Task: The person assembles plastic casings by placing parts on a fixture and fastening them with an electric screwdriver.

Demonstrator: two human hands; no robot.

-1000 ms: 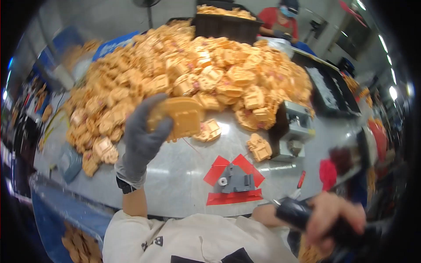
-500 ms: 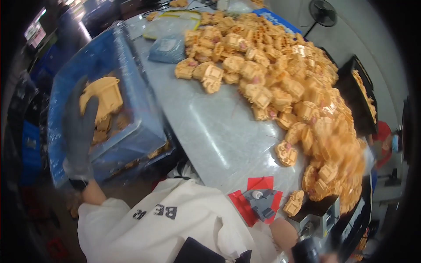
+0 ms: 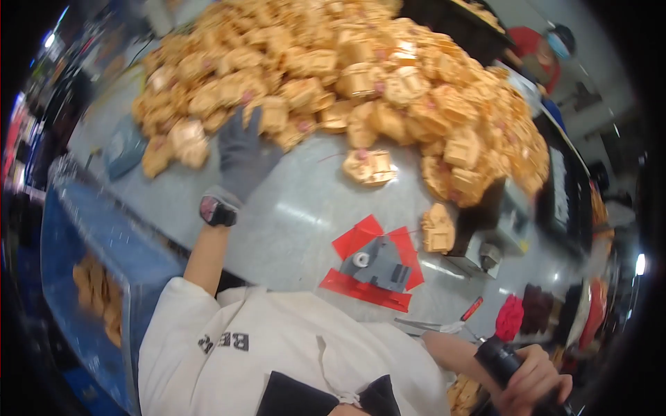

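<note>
My left hand (image 3: 244,156), in a grey glove, reaches to the near edge of a large pile of yellow-tan plastic housings (image 3: 298,59). Its fingers are open and lie against the closest pieces, with no piece held. At the lower right my bare right hand (image 3: 534,381) is closed round a black cylindrical tool (image 3: 498,360). Between the hands, a grey fixture (image 3: 380,263) with a white round peg is fixed to the metal table by red tape (image 3: 364,291). One loose housing (image 3: 438,229) lies right of the fixture, and another housing (image 3: 370,167) lies beyond it.
A blue plastic-lined bin (image 3: 94,229) with housings inside stands at the left. A metal box-like device (image 3: 485,253) sits right of the fixture. Near my right forearm lies a red-handled tool (image 3: 472,309). A co-worker in red (image 3: 538,59) is at the far right.
My left hand has left the blue bin, where it was at a housing, and moved right to the pile. The view has turned left-to-right; my right hand with the black tool now shows more fully.
</note>
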